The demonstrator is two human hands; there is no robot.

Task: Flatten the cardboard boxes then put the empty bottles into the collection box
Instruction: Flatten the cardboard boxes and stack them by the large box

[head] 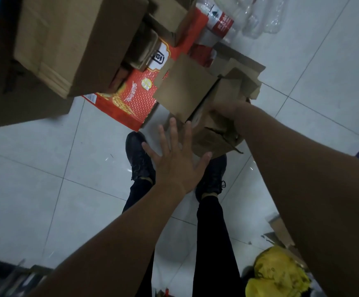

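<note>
A small brown cardboard box (185,91) with loose flaps hangs above the floor in front of me. My right hand (225,110) is closed on its lower right side, the fingers partly hidden by cardboard. My left hand (174,155) is spread flat with fingers apart, just below and left of the box, fingertips near its lower edge. A crumpled piece of brown cardboard (215,142) lies under the box by my feet. Clear empty bottles (257,16), one with a red label (221,22), lie on the floor at the top right.
A large brown carton (73,39) and a red printed box (131,99) are piled at the top left. My black shoes (139,157) stand on white floor tiles. A yellow bag (279,275) and cardboard scraps (281,232) sit at the bottom right.
</note>
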